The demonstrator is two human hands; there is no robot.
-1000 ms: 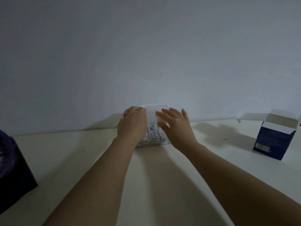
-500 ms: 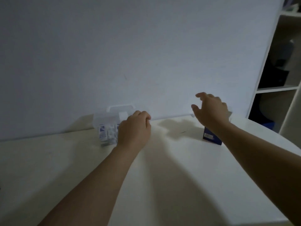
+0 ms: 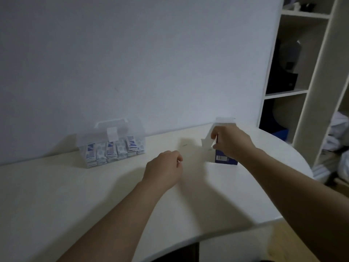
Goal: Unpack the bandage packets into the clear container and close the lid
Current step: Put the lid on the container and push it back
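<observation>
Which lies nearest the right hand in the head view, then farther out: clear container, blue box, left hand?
1. Blue box, gripped by the right hand.
2. Left hand, to its left, nearer the camera.
3. Clear container, farthest left.

White worktop [image 3: 75, 205], curved edge at near right, small dark mark [image 3: 184, 145] toward back middle. Plain pale wall [image 3: 132, 53] along back edge, faint scuff [image 3: 116, 89] on it. Past the worktop's right end: white open shelf unit [image 3: 319, 72], dark boxy item [image 3: 281, 82] on middle shelf, blue item [image 3: 279, 132] low down, details too dim. Pile of pale cloth or bags [image 3: 338, 133] at far right. Wood floor [image 3: 294, 246] below near right corner. Dark shape [image 3: 179, 254] under near edge, unclear.
</observation>
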